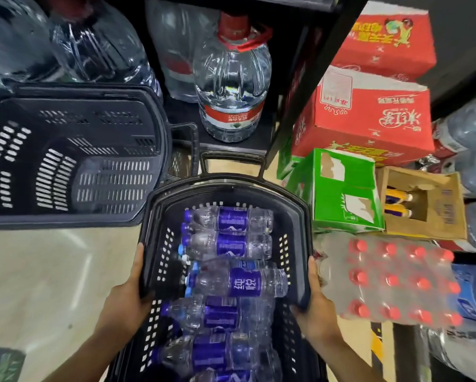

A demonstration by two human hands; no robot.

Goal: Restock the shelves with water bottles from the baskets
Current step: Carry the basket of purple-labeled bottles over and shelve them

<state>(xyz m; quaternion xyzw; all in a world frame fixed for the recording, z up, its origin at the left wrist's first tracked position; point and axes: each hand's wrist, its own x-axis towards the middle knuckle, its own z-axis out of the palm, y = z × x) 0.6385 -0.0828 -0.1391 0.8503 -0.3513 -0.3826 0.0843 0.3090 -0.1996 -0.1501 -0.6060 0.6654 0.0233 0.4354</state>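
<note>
Black basket, near centre: purple-labelled water bottles. Gripped at side rims by left hand and right hand.

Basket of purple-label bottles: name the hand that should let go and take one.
Probably the left hand: it and the right hand both hold the basket rim, but the bottle caps face its side.

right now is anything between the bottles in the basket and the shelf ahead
A big red-labelled jug fills the low shelf bay ahead of the basket. The left hand and right hand grip its rim; nothing covers the bottles.
</note>
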